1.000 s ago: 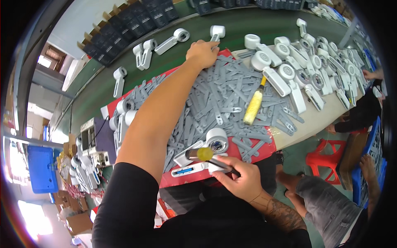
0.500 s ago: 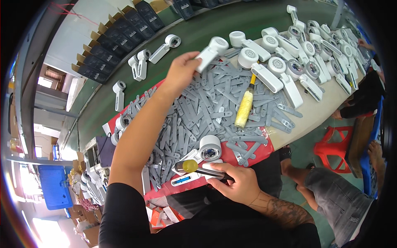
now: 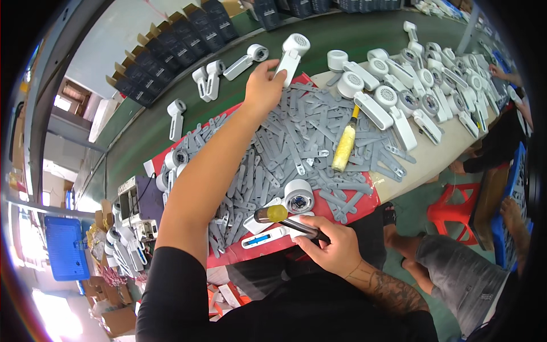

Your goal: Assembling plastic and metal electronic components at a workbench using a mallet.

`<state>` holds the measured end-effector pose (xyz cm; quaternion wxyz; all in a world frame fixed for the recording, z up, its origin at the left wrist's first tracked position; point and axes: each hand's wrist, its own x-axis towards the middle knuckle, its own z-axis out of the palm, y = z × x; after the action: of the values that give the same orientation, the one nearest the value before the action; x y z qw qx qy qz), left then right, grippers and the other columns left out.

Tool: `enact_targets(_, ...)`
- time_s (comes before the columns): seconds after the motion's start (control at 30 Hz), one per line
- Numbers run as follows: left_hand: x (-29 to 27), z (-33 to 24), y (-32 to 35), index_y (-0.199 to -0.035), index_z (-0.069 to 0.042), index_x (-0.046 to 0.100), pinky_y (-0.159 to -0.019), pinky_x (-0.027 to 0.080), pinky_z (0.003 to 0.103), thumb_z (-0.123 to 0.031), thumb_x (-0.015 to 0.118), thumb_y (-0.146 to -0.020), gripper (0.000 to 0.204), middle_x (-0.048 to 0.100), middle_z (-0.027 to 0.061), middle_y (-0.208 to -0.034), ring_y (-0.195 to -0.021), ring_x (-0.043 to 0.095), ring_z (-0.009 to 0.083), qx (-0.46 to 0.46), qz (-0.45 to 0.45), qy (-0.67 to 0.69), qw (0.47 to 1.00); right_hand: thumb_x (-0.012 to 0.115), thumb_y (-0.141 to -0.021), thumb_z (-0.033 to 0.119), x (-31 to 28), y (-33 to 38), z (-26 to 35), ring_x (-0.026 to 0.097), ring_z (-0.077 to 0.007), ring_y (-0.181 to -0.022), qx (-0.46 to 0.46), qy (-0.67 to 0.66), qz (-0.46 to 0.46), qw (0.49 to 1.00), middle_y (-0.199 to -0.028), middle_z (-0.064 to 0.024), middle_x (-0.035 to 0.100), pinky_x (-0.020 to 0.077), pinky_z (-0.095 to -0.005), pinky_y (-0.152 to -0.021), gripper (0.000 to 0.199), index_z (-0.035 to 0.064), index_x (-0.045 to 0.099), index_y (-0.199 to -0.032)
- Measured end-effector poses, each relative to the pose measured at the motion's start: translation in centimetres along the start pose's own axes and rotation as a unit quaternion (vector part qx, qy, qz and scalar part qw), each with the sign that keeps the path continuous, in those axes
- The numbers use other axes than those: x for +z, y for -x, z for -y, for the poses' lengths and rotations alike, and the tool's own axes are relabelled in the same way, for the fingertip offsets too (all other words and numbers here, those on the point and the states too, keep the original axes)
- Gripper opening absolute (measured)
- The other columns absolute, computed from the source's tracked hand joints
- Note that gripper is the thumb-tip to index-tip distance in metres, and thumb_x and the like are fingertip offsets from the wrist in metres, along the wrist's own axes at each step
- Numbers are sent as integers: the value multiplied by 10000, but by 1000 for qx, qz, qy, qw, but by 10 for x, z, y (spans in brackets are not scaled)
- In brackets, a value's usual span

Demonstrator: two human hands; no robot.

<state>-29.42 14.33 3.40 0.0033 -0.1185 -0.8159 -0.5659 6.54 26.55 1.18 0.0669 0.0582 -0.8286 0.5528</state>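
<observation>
My left hand (image 3: 263, 90) is stretched to the far side, its fingers closed on the handle of a white handheld fan (image 3: 293, 58), held over the edge of the green conveyor. Near the front of the table, my right hand (image 3: 337, 248) grips a small mallet (image 3: 276, 214) with a yellow face and dark handle. Beneath the mallet lies an opened white fan handle (image 3: 264, 237) with a blue battery cell showing. A round fan head (image 3: 298, 197) sits just beyond it. Grey handle covers (image 3: 290, 137) are heaped on a red mat, and a yellow-handled screwdriver (image 3: 344, 148) rests on them.
Several white fans (image 3: 399, 97) crowd the table's right side. Others lie on the green conveyor (image 3: 142, 134), with dark boxes (image 3: 165, 48) behind it. A red stool (image 3: 453, 211) and a co-worker's legs (image 3: 456, 259) are at the right. A blue crate (image 3: 67, 248) stands left.
My left hand has moved a little farther out with the white fan, now over the conveyor's edge. My right hand keeps its grip on the mallet. The whole view has shifted slightly.
</observation>
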Motion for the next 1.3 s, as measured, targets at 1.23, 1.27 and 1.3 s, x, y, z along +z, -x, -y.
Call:
enact_targets(1.23, -200, 83, -1, -1367, -185, 759, -978, 601, 424, -571, 818, -843, 654, 812, 172, -1129, -1061, 786, 340, -156, -93, -399, 899, 927, -848, 234, 2, -3, -8, 570, -68, -560, 32, -29, 11, 999, -846, -35, 752, 457, -238, -522, 455, 76, 751, -1236)
enact_targets(1.27, -184, 66, 2, -1360, -185, 762, -957, 609, 420, -559, 821, -847, 637, 813, 164, -1082, -1009, 792, 324, -165, -99, -364, 911, 917, -860, 242, 0, -1, -9, 574, -79, -553, 41, -22, 9, 999, -846, -34, 747, 465, -245, -530, 447, 86, 747, -1243)
enact_targets(1.3, -170, 47, 6, -1352, -185, 766, -936, 616, 416, -547, 823, -851, 621, 814, 156, -1035, -958, 798, 308, -176, -106, -329, 922, 917, -860, 242, -1, 1, -10, 574, -79, -553, 50, -14, -2, 999, -846, -34, 747, 465, -245, -530, 447, 86, 747, -1243)
